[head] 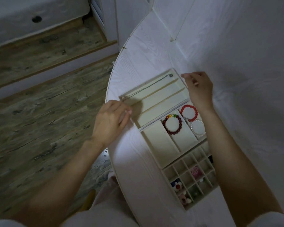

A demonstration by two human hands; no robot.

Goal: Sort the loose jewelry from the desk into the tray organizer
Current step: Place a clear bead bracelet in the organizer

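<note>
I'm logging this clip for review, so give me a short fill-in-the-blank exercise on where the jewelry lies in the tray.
1. The thin necklace lies stretched along the ____ long slot of the tray organizer.
2. The dark red bead bracelet lies in the ____ of the three medium compartments.
3. The pearl bracelet shares a compartment with the ____ bracelet.
4. The small grid cells sit at the tray's ____ end.

Missing words: farthest; middle; red; near

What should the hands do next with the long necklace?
Probably let go and draw back. The necklace already lies stretched along the far long slot of the tray, with the left hand and right hand at its two ends.
</note>
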